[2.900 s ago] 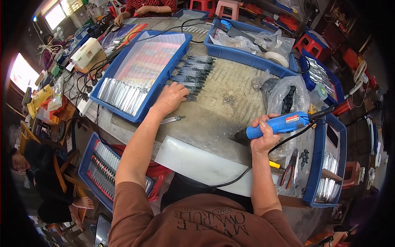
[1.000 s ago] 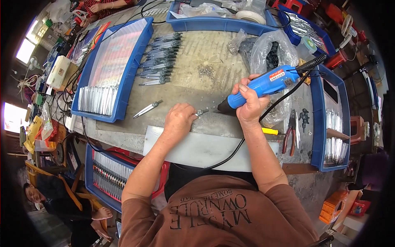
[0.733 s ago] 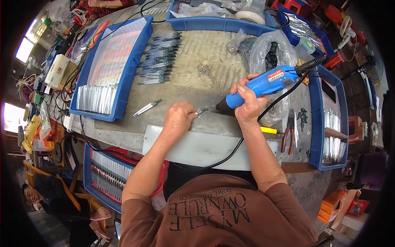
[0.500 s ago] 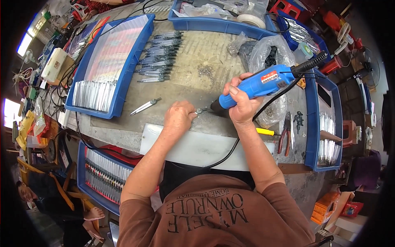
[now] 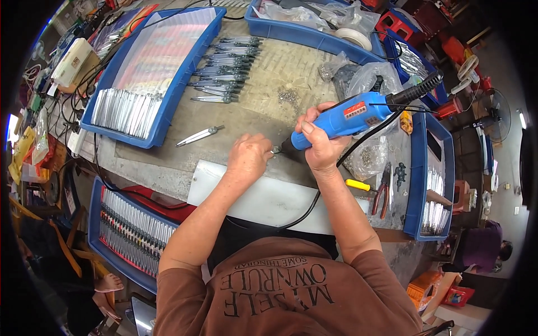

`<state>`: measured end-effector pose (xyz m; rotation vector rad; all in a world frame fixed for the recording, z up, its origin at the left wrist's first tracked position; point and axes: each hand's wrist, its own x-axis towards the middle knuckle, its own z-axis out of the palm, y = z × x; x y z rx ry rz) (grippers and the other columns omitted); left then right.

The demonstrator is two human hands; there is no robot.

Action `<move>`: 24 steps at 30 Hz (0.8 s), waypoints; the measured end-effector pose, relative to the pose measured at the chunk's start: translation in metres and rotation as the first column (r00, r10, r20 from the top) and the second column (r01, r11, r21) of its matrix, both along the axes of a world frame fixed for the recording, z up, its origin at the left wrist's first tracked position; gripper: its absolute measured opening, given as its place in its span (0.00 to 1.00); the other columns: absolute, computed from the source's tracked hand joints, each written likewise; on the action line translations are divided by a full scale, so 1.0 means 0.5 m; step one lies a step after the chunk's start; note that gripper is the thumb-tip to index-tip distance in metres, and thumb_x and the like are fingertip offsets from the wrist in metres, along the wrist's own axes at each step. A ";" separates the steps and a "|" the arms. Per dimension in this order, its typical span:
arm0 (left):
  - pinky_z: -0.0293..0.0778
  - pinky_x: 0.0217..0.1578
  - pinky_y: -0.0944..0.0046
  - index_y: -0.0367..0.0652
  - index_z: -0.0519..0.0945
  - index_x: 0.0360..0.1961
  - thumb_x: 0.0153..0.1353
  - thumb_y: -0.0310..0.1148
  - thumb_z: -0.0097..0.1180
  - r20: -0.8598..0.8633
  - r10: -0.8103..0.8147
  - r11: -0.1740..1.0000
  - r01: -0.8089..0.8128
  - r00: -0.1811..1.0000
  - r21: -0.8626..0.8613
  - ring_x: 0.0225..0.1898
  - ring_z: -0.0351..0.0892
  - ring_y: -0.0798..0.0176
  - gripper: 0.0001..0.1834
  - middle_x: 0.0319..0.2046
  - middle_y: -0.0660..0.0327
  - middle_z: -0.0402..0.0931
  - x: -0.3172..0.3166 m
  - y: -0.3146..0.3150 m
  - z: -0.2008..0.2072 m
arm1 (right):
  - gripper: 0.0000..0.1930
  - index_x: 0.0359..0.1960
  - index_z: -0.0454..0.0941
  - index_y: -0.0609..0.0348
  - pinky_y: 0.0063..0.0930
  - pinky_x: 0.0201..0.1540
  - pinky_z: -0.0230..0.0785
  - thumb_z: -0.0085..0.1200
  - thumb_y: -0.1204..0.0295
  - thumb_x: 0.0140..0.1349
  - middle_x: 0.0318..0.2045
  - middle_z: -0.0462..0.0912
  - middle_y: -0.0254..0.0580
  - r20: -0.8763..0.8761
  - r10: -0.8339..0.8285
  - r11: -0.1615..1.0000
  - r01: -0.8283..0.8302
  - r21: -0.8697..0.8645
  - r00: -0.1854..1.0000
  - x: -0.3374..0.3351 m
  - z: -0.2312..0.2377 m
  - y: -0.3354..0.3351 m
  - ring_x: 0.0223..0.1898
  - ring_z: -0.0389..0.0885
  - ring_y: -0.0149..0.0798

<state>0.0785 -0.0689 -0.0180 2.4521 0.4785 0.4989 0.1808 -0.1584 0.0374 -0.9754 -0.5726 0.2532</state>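
My right hand (image 5: 322, 148) grips a blue electric screwdriver (image 5: 350, 119), its dark nose pointing left and down at the table. Just left of that nose, my left hand (image 5: 248, 161) is closed on a small drawing compass (image 5: 276, 150). Only the compass's head end shows past my fingertips; the rest is hidden by the hand. Another compass (image 5: 200, 136) with silver legs lies alone to the left of this hand. Farther off, several compasses (image 5: 224, 70) lie in a stacked row. A scatter of tiny metal parts (image 5: 290, 98) sits beyond the tool.
Blue trays of compass parts stand at the left (image 5: 159, 126) and right (image 5: 413, 193). Pliers (image 5: 381, 196) and a yellow-handled screwdriver (image 5: 358, 185) lie right of my forearm, near a clear bag (image 5: 367, 159) of small parts. The tool's black cable (image 5: 319, 196) crosses a white board (image 5: 263, 193).
The whole view has shifted slightly. The screwdriver's nose remains close to my left fingertips, and less of the compass head shows now. Both hands keep their hold.
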 end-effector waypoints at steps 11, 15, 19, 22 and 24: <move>0.66 0.35 0.58 0.43 0.76 0.21 0.41 0.28 0.58 0.011 -0.011 1.000 0.011 1.000 -0.012 0.31 0.69 0.55 0.04 0.24 0.63 0.71 -0.001 -0.002 -0.008 | 0.20 0.38 0.63 0.62 0.29 0.25 0.66 0.53 0.79 0.40 0.23 0.69 0.40 0.067 -0.017 0.999 0.020 -0.039 0.998 0.002 -0.011 -0.001 0.21 0.70 0.34; 0.66 0.34 0.57 0.43 0.76 0.21 0.41 0.28 0.58 0.017 -0.010 1.000 0.010 1.000 -0.002 0.31 0.69 0.54 0.04 0.24 0.63 0.71 0.001 -0.001 -0.013 | 0.20 0.39 0.64 0.63 0.27 0.27 0.67 0.54 0.80 0.40 0.24 0.70 0.39 0.077 -0.005 0.991 0.015 -0.135 0.997 -0.010 -0.001 0.011 0.23 0.71 0.31; 0.66 0.34 0.58 0.43 0.76 0.21 0.40 0.27 0.58 0.045 -0.006 1.000 0.007 0.999 -0.011 0.30 0.69 0.55 0.04 0.24 0.63 0.71 0.002 -0.001 -0.008 | 0.18 0.36 0.65 0.64 0.22 0.29 0.66 0.54 0.82 0.41 0.24 0.71 0.34 0.242 -0.004 0.969 0.063 -0.237 0.970 -0.015 -0.003 0.033 0.25 0.70 0.26; 0.66 0.33 0.58 0.43 0.76 0.21 0.41 0.27 0.57 0.075 -0.007 1.000 0.008 0.997 -0.011 0.29 0.69 0.55 0.04 0.24 0.63 0.71 -0.001 -0.005 -0.004 | 0.16 0.35 0.66 0.64 0.20 0.29 0.65 0.54 0.82 0.42 0.24 0.72 0.34 0.387 0.037 0.941 0.098 -0.323 0.921 -0.012 -0.006 0.040 0.26 0.71 0.26; 0.65 0.32 0.58 0.43 0.76 0.21 0.41 0.27 0.57 0.096 -0.008 1.000 0.008 0.995 0.003 0.29 0.68 0.55 0.03 0.24 0.62 0.70 0.000 0.000 -0.003 | 0.16 0.34 0.66 0.64 0.20 0.29 0.65 0.53 0.83 0.42 0.24 0.72 0.34 0.421 0.048 0.935 0.108 -0.339 0.906 -0.011 0.002 0.045 0.26 0.71 0.26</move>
